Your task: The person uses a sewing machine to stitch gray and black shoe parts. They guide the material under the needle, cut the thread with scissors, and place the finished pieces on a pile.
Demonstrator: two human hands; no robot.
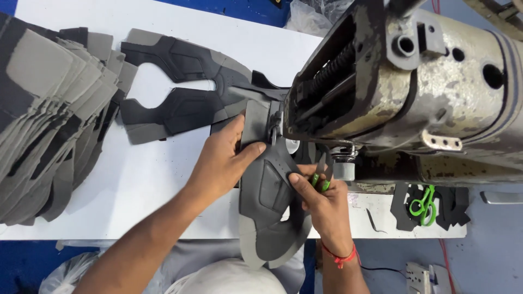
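Observation:
A grey and black shoe upper piece [269, 209] lies under the needle area of a worn sewing machine [414, 87] and hangs over the table's front edge. My left hand [220, 163] presses flat on its left side, thumb across the piece near the presser foot [275, 126]. My right hand [321, 198] pinches the piece's right edge and also holds small green-handled snips [320, 177]. A red thread band circles my right wrist.
A tall stack of grey and black cut pieces [49, 120] fills the left of the white table [147, 179]. One flat sewn upper [180, 87] lies behind my left hand. Green-handled scissors [424, 206] rest on black scraps at the right. Plastic bags sit below.

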